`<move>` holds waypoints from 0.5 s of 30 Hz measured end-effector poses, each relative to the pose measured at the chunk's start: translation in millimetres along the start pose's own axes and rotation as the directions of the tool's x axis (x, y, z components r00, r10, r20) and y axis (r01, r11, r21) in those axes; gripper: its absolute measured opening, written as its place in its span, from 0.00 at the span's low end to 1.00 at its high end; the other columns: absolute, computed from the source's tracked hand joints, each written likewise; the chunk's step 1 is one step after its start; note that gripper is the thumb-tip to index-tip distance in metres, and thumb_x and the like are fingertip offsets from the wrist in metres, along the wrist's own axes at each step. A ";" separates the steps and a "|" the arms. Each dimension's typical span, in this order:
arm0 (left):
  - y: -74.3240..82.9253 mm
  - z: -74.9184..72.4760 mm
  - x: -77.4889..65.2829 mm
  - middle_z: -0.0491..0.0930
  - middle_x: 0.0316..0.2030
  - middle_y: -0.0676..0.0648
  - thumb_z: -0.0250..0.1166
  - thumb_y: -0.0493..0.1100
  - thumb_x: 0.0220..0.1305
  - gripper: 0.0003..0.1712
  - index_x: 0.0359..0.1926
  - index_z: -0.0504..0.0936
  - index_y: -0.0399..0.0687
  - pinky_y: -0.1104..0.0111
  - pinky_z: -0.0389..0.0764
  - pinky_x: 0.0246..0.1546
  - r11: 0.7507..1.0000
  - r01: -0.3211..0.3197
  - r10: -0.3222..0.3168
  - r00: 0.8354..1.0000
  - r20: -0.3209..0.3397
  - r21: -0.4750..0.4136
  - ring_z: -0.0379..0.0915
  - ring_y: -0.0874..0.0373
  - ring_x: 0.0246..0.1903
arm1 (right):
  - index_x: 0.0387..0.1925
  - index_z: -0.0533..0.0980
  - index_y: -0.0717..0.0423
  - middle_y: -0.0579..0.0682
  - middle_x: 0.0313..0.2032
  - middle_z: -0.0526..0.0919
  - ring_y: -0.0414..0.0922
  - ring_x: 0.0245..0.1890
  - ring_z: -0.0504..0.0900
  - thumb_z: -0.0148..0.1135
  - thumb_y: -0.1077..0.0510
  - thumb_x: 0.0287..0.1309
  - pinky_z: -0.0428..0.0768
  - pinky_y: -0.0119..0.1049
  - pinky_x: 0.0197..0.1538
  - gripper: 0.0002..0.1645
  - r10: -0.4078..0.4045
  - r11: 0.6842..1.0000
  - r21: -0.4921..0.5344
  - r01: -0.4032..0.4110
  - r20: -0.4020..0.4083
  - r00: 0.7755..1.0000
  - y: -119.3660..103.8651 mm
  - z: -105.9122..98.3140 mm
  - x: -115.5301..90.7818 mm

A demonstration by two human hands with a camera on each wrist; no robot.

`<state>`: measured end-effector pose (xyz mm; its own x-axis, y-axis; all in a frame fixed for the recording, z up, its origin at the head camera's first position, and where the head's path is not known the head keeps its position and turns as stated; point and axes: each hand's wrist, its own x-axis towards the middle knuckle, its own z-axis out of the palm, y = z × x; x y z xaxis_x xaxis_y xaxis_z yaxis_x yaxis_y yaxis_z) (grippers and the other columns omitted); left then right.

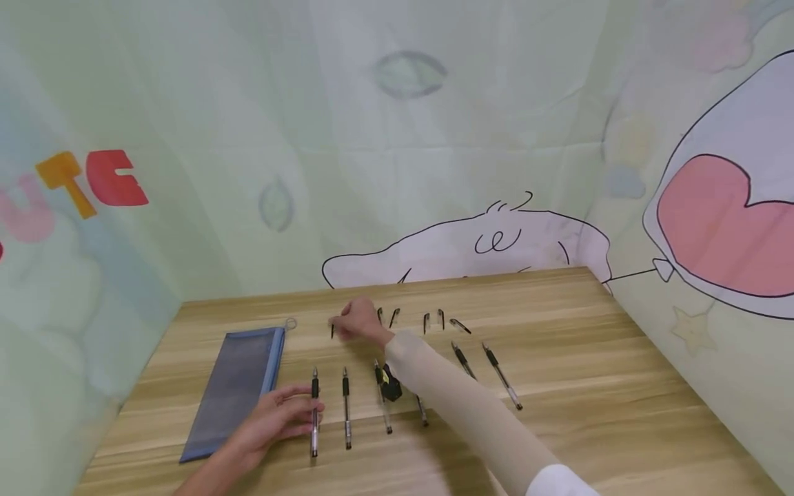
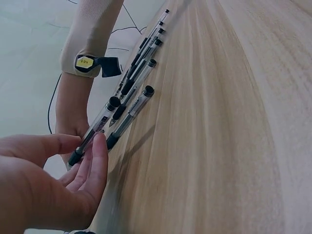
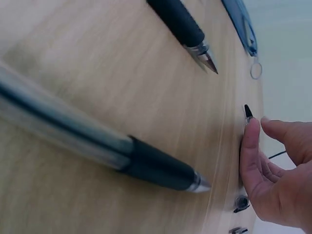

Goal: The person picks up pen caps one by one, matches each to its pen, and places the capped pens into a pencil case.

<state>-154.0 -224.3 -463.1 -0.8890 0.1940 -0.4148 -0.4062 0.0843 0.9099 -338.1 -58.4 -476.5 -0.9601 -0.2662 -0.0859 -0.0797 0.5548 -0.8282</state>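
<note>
My left hand [image 1: 279,417] pinches an uncapped gel pen [image 1: 314,413] between thumb and fingers at the front left, its tip pointing away. In the left wrist view this pen [image 2: 100,122] is tilted, raised over the wood. At the far side, my right hand [image 1: 360,320] has thumb and forefinger at a small black pen cap [image 1: 331,329]. In the right wrist view the cap [image 3: 248,112] sticks out past the forefinger's tip. More uncapped pens, such as one pen [image 1: 347,406] beside the left hand, lie in a row, partly hidden under the right forearm.
A blue-edged mesh pencil pouch [image 1: 229,386] with a zipper ring [image 1: 291,322] lies at the left. Several black caps [image 1: 426,322] are spread along the back of the wooden table [image 1: 558,331]. A printed cloth [image 1: 347,172] hangs behind and at the sides.
</note>
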 end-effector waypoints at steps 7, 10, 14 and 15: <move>1.2 3.0 3.7 0.89 0.40 0.49 0.65 0.41 0.69 0.40 0.71 0.58 0.24 0.65 0.88 0.44 0.999 0.043 -0.043 0.999 -0.017 0.013 0.85 0.59 0.38 | 0.02 0.70 0.53 0.41 0.02 0.67 0.35 0.04 0.67 0.75 0.57 0.58 0.60 0.26 0.12 0.33 -0.045 0.994 -0.096 0.043 -0.024 0.999 1.8 7.0 8.0; 2.1 3.4 4.1 0.89 0.39 0.49 0.66 0.41 0.68 0.40 0.71 0.58 0.24 0.65 0.88 0.43 0.999 0.052 -0.052 0.998 -0.026 0.002 0.86 0.59 0.38 | 0.05 0.73 0.55 0.43 0.03 0.70 0.36 0.05 0.69 0.75 0.58 0.57 0.64 0.25 0.13 0.29 -0.006 0.995 -0.104 0.003 -0.024 1.000 -2.0 5.8 7.4; 2.5 4.5 4.3 0.89 0.39 0.48 0.66 0.40 0.67 0.40 0.71 0.58 0.24 0.66 0.88 0.43 0.999 0.043 -0.043 0.999 -0.028 -0.007 0.86 0.59 0.38 | 0.06 0.74 0.57 0.45 0.04 0.71 0.37 0.06 0.70 0.73 0.60 0.58 0.66 0.26 0.13 0.27 0.017 0.995 -0.102 -0.016 0.007 1.000 -1.9 2.8 7.2; 2.4 4.6 4.6 0.89 0.40 0.48 0.66 0.40 0.67 0.40 0.71 0.58 0.24 0.66 0.88 0.43 0.999 0.039 -0.039 0.999 -0.027 -0.007 0.86 0.59 0.38 | 0.06 0.74 0.57 0.44 0.04 0.71 0.37 0.06 0.70 0.72 0.60 0.58 0.65 0.26 0.13 0.27 0.017 0.994 -0.107 -0.015 0.015 1.000 -0.4 2.3 7.6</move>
<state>-158.1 -218.7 -462.8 -0.8778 0.1638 -0.4502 -0.4421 0.0850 0.8929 -344.7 -62.4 -478.1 -0.9570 -0.2691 -0.1082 -0.0937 0.6400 -0.7626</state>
